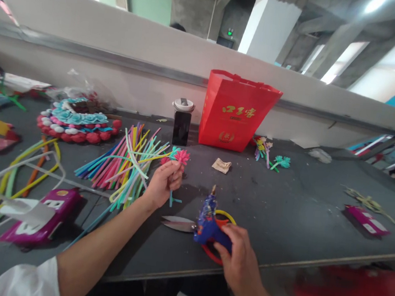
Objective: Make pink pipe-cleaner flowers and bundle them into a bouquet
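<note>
Head view: pinches a pink flower [182, 157] in the left hand [163, 182], with thumb and fingers together just beneath its head; curls the right hand [240, 261] around a blue glue gun [206, 229], at five o'clock from the flower, with its nozzle [213, 190] toward twelve. Best to steady the flower, keep skin clear of the possibly hot nozzle, and mind scissors [178, 224] at nine o'clock from the gun.

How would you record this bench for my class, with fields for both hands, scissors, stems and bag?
Left hand: pinching a pink flower, with a turquoise flower beside it
Right hand: gripping a blue glue gun
Scissors: on the table, partly hidden by the glue gun
Stems: many-coloured, loosely piled
Bag: red, upright
</note>
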Tool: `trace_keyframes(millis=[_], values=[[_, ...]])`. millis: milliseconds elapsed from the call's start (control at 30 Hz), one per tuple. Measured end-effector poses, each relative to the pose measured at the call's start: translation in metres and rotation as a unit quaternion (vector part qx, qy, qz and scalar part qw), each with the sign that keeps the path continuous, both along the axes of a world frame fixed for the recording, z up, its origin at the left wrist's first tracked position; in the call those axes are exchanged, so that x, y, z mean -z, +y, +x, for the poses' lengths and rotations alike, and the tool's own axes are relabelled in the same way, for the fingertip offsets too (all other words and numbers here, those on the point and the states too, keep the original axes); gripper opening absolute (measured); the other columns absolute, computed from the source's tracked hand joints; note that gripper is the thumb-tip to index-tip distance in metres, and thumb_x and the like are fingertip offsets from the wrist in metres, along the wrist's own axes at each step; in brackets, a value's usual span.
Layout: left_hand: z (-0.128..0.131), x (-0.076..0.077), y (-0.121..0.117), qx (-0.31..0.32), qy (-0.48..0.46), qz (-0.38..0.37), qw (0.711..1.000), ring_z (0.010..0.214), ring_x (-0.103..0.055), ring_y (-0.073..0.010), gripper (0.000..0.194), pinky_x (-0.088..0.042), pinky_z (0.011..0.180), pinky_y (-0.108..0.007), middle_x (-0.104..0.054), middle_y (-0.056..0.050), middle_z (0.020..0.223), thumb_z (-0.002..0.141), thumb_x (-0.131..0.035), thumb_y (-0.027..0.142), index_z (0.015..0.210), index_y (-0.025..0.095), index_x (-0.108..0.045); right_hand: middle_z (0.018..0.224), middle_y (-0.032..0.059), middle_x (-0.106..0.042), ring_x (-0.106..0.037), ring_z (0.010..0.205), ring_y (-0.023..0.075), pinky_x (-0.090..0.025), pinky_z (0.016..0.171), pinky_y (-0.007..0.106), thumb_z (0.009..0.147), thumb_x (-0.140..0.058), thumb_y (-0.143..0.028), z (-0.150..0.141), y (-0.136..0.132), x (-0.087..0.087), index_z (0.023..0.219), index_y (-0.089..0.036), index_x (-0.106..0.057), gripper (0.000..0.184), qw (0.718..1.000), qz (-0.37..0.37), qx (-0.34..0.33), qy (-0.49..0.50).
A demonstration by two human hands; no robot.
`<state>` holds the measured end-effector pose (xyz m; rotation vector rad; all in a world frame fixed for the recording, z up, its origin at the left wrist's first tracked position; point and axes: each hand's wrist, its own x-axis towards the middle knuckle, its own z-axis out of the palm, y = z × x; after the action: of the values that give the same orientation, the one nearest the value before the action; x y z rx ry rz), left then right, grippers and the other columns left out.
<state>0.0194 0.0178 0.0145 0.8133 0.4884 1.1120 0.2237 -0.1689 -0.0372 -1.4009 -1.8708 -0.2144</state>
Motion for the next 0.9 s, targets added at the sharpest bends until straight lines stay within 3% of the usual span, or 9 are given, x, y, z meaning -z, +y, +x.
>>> trace_keyframes(millis=[133, 333, 567, 733, 900], values=[[-0.004, 0.003, 0.007, -0.034, -0.013, -0.003, 0.999, 0.036, -0.025, -0.0014, 0.023, -0.017, 0.037, -0.017, -0.034, 0.01, 0.05, 0.076, -0.071, 0.032, 0.076, 0.014, -0.055, 0.106, 0.0136, -0.059, -0.063, 0.1, 0.0271, -0.059, 0.078, 0.041, 0.096, -0.049, -0.021, -0.011, 0.006, 0.009, 0.124, -0.02, -0.05, 0.028, 0.998, -0.035, 0.004, -0.051], [-0.003, 0.004, 0.007, -0.024, -0.002, -0.003, 1.0, 0.036, -0.028, -0.0019, 0.022, -0.018, 0.036, -0.017, -0.037, 0.009, 0.051, 0.076, -0.071, 0.03, 0.074, 0.015, -0.054, 0.103, 0.0118, -0.058, -0.061, 0.1, 0.0266, -0.057, 0.084, 0.045, 0.095, -0.049, -0.019, 0.016, 0.021, 0.003, 0.114, -0.02, -0.051, 0.019, 0.998, -0.051, -0.019, -0.038], [-0.002, 0.005, 0.005, -0.02, 0.014, 0.0, 1.0, 0.037, -0.03, -0.0021, 0.022, -0.02, 0.037, -0.017, -0.039, 0.008, 0.052, 0.077, -0.07, 0.029, 0.072, 0.016, -0.053, 0.099, 0.0112, -0.057, -0.062, 0.092, 0.0255, -0.055, 0.081, 0.044, 0.096, -0.05, -0.028, 0.081, 0.037, 0.007, 0.11, -0.019, -0.052, 0.018, 0.997, -0.054, 0.024, -0.044], [-0.001, 0.005, 0.005, -0.018, 0.019, -0.003, 1.0, 0.036, -0.03, -0.0024, 0.023, -0.019, 0.037, -0.017, -0.039, 0.008, 0.051, 0.077, -0.07, 0.029, 0.071, 0.016, -0.052, 0.099, 0.0113, -0.058, -0.061, 0.092, 0.027, -0.051, 0.083, 0.045, 0.097, -0.048, -0.041, 0.135, 0.053, 0.006, 0.11, -0.018, -0.052, 0.027, 0.993, -0.079, 0.066, -0.056], [-0.001, 0.005, 0.006, -0.025, 0.008, -0.004, 1.0, 0.036, -0.03, -0.0026, 0.021, -0.019, 0.037, -0.018, -0.038, 0.009, 0.051, 0.076, -0.07, 0.028, 0.073, 0.016, -0.053, 0.102, 0.0115, -0.062, -0.06, 0.094, 0.0277, -0.049, 0.085, 0.045, 0.094, -0.052, -0.045, 0.155, 0.061, 0.006, 0.11, -0.018, -0.054, 0.031, 0.988, -0.117, 0.071, -0.064]])
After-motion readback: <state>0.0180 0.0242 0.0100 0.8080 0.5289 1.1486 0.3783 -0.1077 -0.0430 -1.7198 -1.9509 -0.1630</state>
